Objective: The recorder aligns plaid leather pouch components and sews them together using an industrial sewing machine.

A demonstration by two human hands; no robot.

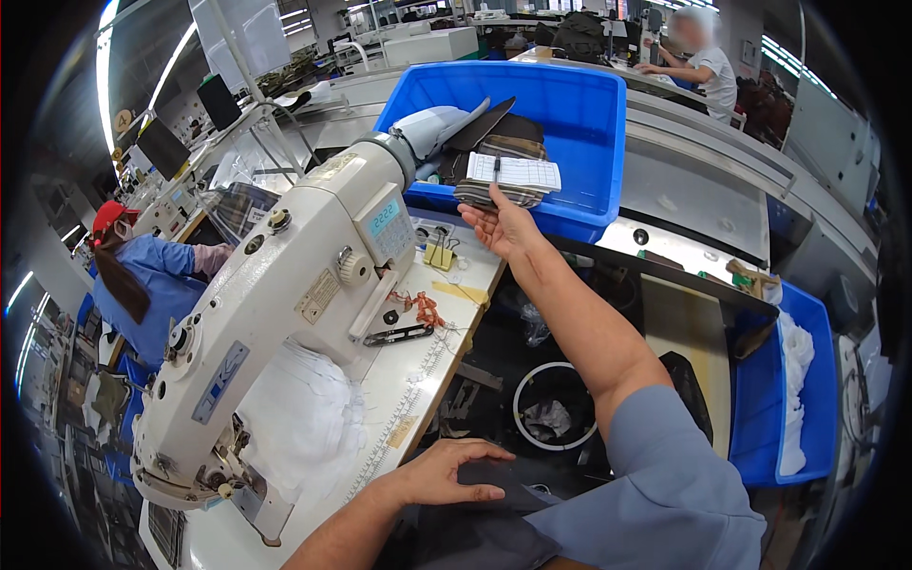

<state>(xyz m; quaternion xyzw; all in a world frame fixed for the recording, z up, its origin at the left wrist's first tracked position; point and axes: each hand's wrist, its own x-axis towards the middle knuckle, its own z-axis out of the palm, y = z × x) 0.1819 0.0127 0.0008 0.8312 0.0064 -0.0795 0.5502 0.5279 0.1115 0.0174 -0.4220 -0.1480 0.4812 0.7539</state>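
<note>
My right hand reaches to the blue bin, fingers apart and slightly curled, thumb at the edge of a striped fabric stack. On that stack lie a printed paper sheet and a black pen; dark and pale pieces lie behind them. Below, my left hand is open and empty beside the front edge of a white sewing machine table. The white industrial sewing machine stands left of my hands, with a pile of white cloth pieces under its arm.
A second blue bin with white cloth sits at right. Red thread scraps and small tools lie on the table. A co-worker in a red cap sits at left; another person works at back right. A metal rail runs behind the bin.
</note>
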